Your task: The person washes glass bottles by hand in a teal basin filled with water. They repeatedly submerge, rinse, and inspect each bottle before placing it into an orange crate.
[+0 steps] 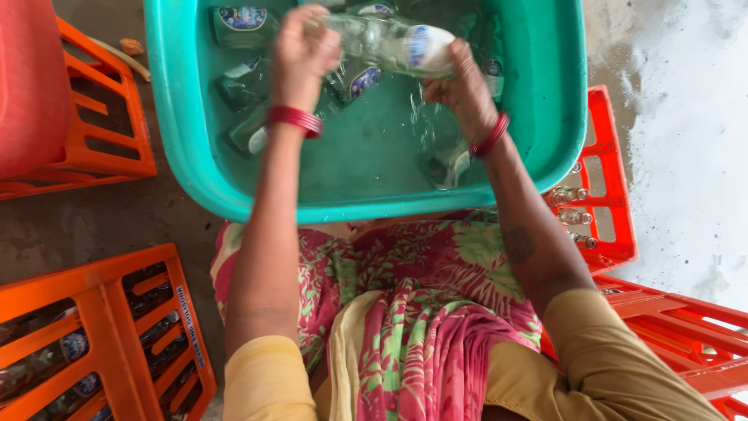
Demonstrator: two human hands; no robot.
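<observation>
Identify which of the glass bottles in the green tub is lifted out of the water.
The clear glass bottle held between left hand and right hand; the others lie submerged.

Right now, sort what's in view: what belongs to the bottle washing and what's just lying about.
In use:
left hand and right hand, both gripping the glass bottle
teal tub of water
sunken bottles

Lying about:
orange crate with bottles
red crate with bottles
stick on the floor
</observation>
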